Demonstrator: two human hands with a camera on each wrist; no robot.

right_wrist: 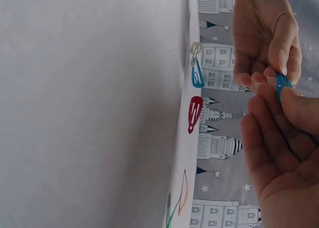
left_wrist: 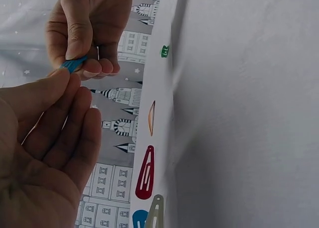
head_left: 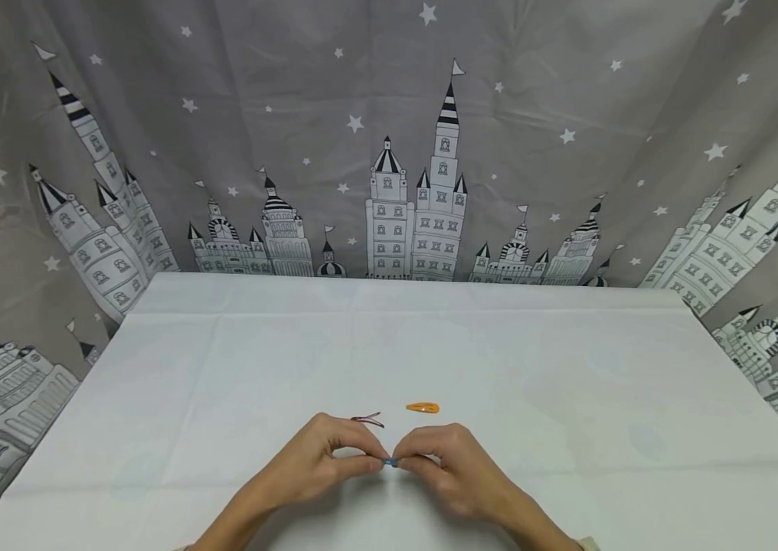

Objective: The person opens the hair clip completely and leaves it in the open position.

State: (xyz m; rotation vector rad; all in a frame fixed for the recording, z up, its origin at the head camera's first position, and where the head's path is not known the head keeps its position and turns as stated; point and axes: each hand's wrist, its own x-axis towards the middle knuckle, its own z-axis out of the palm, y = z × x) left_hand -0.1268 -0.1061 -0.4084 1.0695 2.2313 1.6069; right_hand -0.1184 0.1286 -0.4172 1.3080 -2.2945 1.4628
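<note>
Between my two hands is a small blue snap hair clip (head_left: 390,461). My left hand (head_left: 316,463) pinches one end of it between thumb and index finger. At the other end, my right hand (head_left: 454,471) pinches it the same way. In the left wrist view the blue clip (left_wrist: 75,64) is partly covered by fingertips; the right wrist view shows more of its slotted side (right_wrist: 283,83). Just beyond the hands on the white cloth lie a dark red clip (head_left: 368,419), its parts spread apart, and an orange clip (head_left: 423,408).
Both wrist views show more clips on a white strip: red (left_wrist: 145,173), grey (left_wrist: 157,213), blue (right_wrist: 198,78), orange (right_wrist: 184,193) and green (left_wrist: 165,51). A white cloth (head_left: 389,344) covers the table. Behind it hangs a grey castle-print curtain (head_left: 334,92).
</note>
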